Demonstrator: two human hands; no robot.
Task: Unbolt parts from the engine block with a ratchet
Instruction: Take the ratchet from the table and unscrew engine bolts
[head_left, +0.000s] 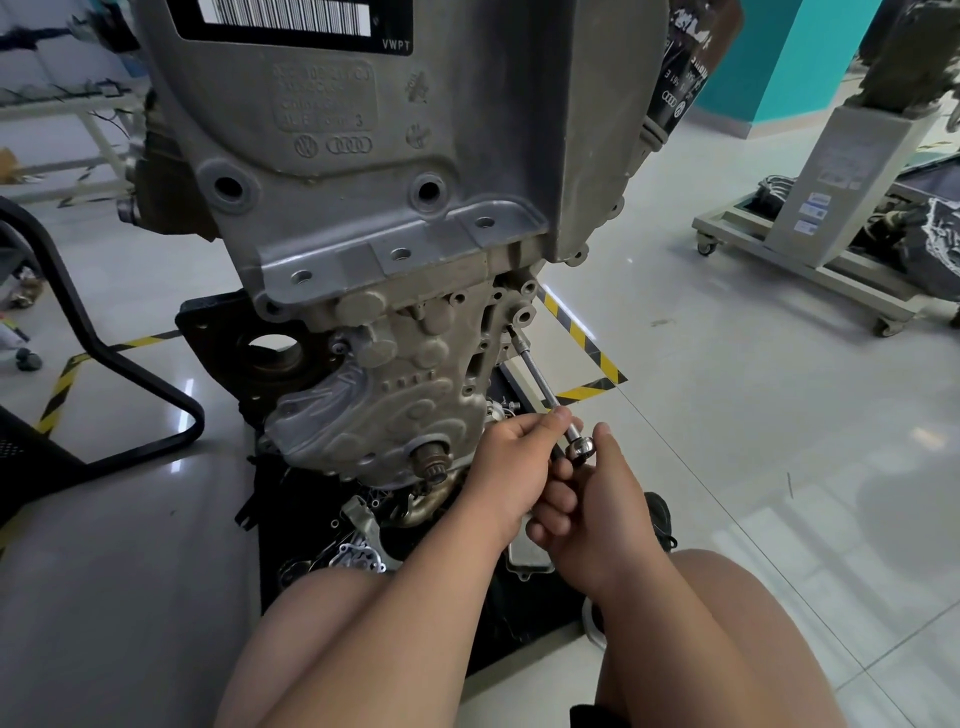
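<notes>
A grey engine block (395, 218) stands upright before me on a black base. A ratchet (577, 446) with a long extension bar (537, 376) reaches up to a bolt at the block's lower right side (511, 330). My left hand (511, 467) pinches the lower end of the bar just above the ratchet head. My right hand (597, 512) grips the ratchet handle, which its fingers mostly hide.
Loose metal parts (358, 551) lie on the black base below the block. A black chair frame (104, 332) stands at the left. Yellow-black floor tape (587, 353) runs behind the block. Another engine stand on castors (831, 218) is at the right. My bare knees fill the foreground.
</notes>
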